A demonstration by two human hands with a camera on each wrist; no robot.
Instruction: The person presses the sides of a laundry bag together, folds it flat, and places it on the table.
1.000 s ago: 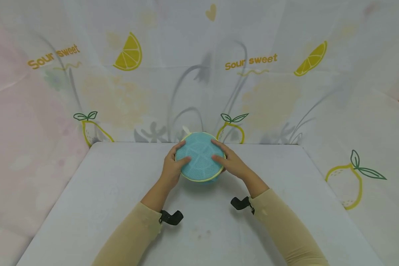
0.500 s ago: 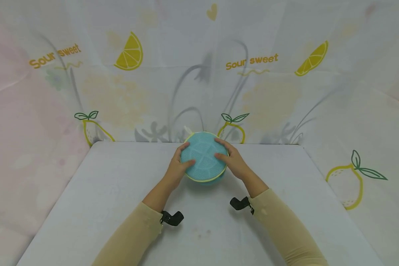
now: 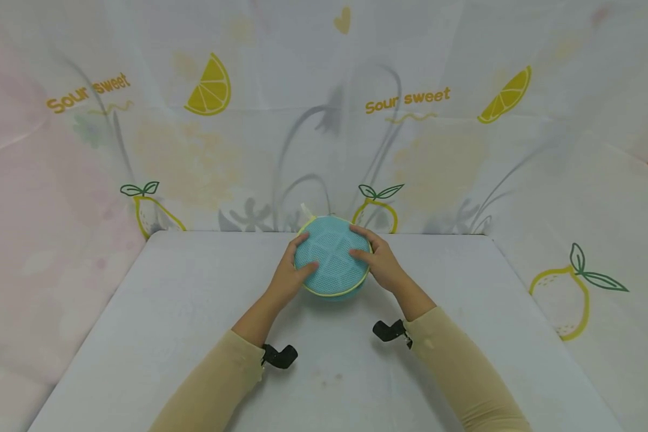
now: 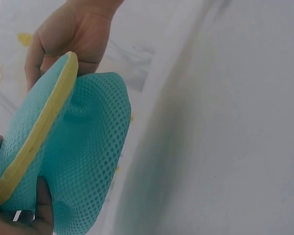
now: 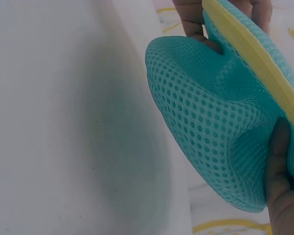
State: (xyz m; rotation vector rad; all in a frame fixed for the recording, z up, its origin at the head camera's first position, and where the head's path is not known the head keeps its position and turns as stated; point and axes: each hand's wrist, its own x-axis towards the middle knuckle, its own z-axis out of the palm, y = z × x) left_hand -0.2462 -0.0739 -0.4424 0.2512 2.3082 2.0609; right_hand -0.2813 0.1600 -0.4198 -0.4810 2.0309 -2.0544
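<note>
A round turquoise mesh laundry bag (image 3: pixel 332 257) with yellow edging is held up over the far part of the table, between both hands. My left hand (image 3: pixel 287 275) grips its left side, thumb on the front face and fingers reaching behind the edge. On the opposite side my right hand (image 3: pixel 384 265) grips the bag the same way. In the left wrist view, the honeycomb mesh (image 4: pixel 95 142) bulges out behind the yellow trim (image 4: pixel 36 134). The right wrist view shows a dent in the mesh (image 5: pixel 201 117) near the right-hand fingers (image 5: pixel 279 161).
A white table (image 3: pixel 194 312) lies under the hands, with a few faint marks near the front. Behind it hangs a pale curtain (image 3: pixel 443 48) printed with lemons and lettering. Black wrist cameras (image 3: pixel 281 356) jut from both sleeves.
Over the first half second, the bag shifts slightly right with my left hand following, and its face turns a little. Since then bag and hands have stayed almost still.
</note>
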